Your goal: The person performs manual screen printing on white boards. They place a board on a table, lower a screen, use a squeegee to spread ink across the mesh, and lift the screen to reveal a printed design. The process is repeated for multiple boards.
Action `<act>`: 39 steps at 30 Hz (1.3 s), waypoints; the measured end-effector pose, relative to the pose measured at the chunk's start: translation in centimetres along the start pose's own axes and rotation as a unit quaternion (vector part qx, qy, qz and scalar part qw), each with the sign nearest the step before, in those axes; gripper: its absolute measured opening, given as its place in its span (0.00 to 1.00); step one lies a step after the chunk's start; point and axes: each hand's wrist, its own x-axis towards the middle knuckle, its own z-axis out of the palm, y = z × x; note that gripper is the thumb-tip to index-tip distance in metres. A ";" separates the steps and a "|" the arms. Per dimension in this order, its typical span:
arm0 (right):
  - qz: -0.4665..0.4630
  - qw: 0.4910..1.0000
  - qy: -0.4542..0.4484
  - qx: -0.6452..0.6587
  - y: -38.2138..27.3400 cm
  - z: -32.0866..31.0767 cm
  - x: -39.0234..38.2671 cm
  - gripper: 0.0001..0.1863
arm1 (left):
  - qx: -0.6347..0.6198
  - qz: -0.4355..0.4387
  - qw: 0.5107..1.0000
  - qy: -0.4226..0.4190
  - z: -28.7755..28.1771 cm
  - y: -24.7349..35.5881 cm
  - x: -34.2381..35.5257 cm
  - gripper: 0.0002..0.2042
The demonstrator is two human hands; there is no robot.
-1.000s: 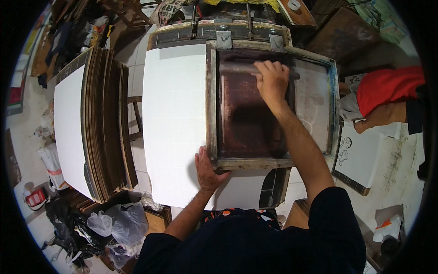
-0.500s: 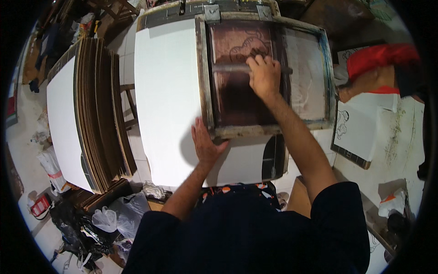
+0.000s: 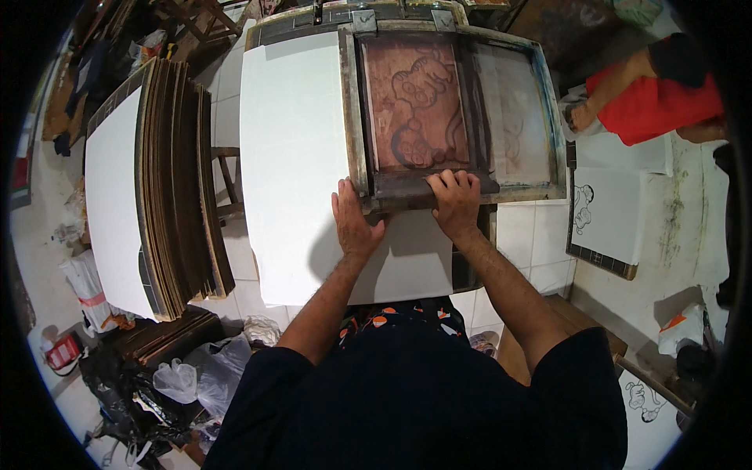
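Observation:
A hinged wooden screen frame (image 3: 348,94) lies over a white sheet (image 3: 290,157) on the board in front of me. Its mesh has a dark-inked border and shows animal line drawings (image 3: 415,86) on a reddish area. My right hand (image 3: 453,196) is closed on a dark squeegee (image 3: 399,185) lying across the mesh near the frame's lower edge. My left hand (image 3: 352,219) rests with fingers stretched out at the frame's lower left corner, touching it, over the white sheet.
A thick stack of boards (image 3: 168,188) topped with white paper stands at left. At right a co-worker's hand (image 3: 581,116) and red clothing (image 3: 650,106) show above printed sheets (image 3: 607,211). Plastic bags (image 3: 200,376) lie at lower left, a brown board (image 3: 513,352) at lower right.
The squeegee in my right hand has moved from the top of the mesh down to its lower edge, uncovering the drawings. The co-worker's arm has changed position.

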 end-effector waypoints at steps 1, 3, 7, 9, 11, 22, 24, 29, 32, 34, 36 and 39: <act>0.003 1.000 -0.002 -0.002 -0.1 -0.2 0.0 0.28 | -0.006 -0.011 1.000 -0.011 0.1 0.0 0.0 0.58; -0.011 1.000 0.026 0.003 -0.3 -0.7 0.3 0.26 | -0.028 -0.037 0.999 -0.015 0.1 0.3 0.1 0.57; -0.006 0.997 0.079 0.026 -0.1 -2.0 2.5 0.19 | -0.111 -0.066 0.992 -0.002 -0.4 1.3 0.1 0.55; -0.016 0.996 0.072 0.052 0.7 -2.7 4.5 0.16 | -0.182 -0.090 0.979 -0.024 -0.9 1.6 0.1 0.55; -0.029 0.995 0.039 0.086 1.5 -3.4 6.0 0.15 | -0.180 -0.090 0.979 -0.030 -1.3 1.8 0.2 0.55; -0.053 0.995 -0.003 0.089 2.8 -3.0 8.2 0.15 | -0.196 -0.098 0.976 -0.007 -1.9 2.7 0.3 0.54; -0.076 0.994 0.023 0.070 4.8 -1.5 12.6 0.14 | -0.201 -0.110 0.973 -0.024 -2.1 2.7 0.3 0.54; -0.077 0.994 0.064 0.046 10.4 2.0 29.6 0.16 | -0.173 -0.107 0.979 -0.019 -2.2 2.6 0.4 0.52; -0.068 0.994 0.081 0.009 11.4 2.4 34.8 0.20 | -0.187 -0.098 0.977 -0.015 -2.3 2.6 0.2 0.53; -0.046 0.996 0.077 0.000 10.8 2.2 34.2 0.20 | -0.188 -0.094 0.978 -0.012 -2.2 2.5 0.1 0.54; -0.039 0.998 0.050 0.010 9.8 2.1 30.2 0.18 | -0.182 -0.092 0.979 -0.009 -2.2 2.5 0.1 0.55; -0.042 0.997 0.062 0.013 8.8 1.9 25.9 0.18 | -0.178 -0.096 0.979 -0.011 -2.2 2.6 0.2 0.55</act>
